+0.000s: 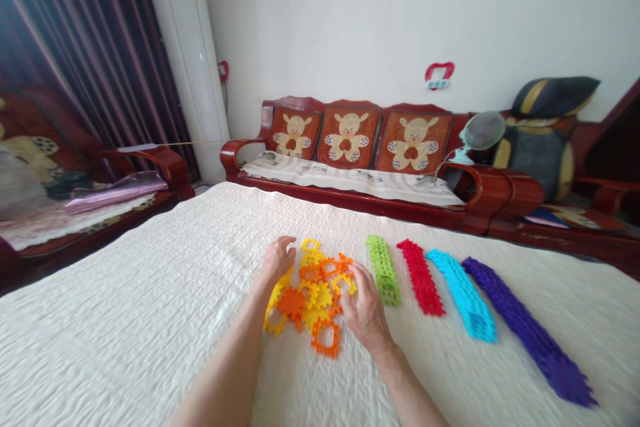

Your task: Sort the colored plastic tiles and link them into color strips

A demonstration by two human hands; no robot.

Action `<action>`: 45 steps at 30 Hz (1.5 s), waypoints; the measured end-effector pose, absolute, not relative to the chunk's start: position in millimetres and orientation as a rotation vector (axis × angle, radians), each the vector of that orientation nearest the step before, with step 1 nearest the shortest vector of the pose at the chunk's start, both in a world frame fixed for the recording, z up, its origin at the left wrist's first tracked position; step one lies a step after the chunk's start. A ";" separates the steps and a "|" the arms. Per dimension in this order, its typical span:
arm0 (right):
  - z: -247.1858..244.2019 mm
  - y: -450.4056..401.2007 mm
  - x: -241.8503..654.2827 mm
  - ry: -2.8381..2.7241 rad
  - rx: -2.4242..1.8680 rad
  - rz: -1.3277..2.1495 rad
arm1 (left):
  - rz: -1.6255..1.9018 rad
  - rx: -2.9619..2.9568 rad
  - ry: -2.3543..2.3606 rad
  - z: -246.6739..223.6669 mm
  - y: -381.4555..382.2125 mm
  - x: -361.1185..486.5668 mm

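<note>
Toothed pieces (291, 303) are lying inside the far edge of the white cover (130, 320), left hand (279, 259) showing parted fingers, right hand (367, 312) cupping, grip I can't tell, and careless tugging could be snagging neighbours.

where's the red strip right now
In the head view, the red strip lies right of centre on the white cover, between the green strip and the light blue strip.

Yellow pieces (323, 295) and orange pieces (291, 303) overlap; flat, toothed, loosely heaped.
</note>
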State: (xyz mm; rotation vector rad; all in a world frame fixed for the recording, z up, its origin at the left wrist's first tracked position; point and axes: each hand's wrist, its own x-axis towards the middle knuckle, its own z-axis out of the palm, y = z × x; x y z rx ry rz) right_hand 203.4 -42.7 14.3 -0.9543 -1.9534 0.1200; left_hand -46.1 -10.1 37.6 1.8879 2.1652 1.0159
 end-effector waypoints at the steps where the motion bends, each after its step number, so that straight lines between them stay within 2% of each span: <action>1: 11.4 -43.3 199.7 -1.986 -0.965 0.112 | 1.000 1.961 2.112 36.3 -8.9 -41.6; 9: -6.3 -39.5 196.3 -2.126 -1.049 0.073 | 0.832 2.297 1.804 31.5 -5.7 -16.9; 15: -3.2 -45.8 191.6 -2.184 -1.009 0.149 | 0.668 2.178 1.898 38.9 -7.1 -25.2; 23: 12.4 -49.5 185.7 -2.056 -0.950 0.347 | 0.728 2.089 1.967 49.1 -12.2 -29.1; 31: 7.2 -35.1 195.5 -1.893 -1.050 0.300 | 0.564 1.953 2.083 65.1 -22.5 -43.0; 37: 11.2 -33.6 204.5 -2.000 -1.024 0.512 | 0.556 2.071 1.891 66.6 -23.4 -36.1; 45: 13.7 -34.3 206.2 -1.919 -1.033 0.509 | 0.477 2.472 1.611 56.3 -18.2 -0.6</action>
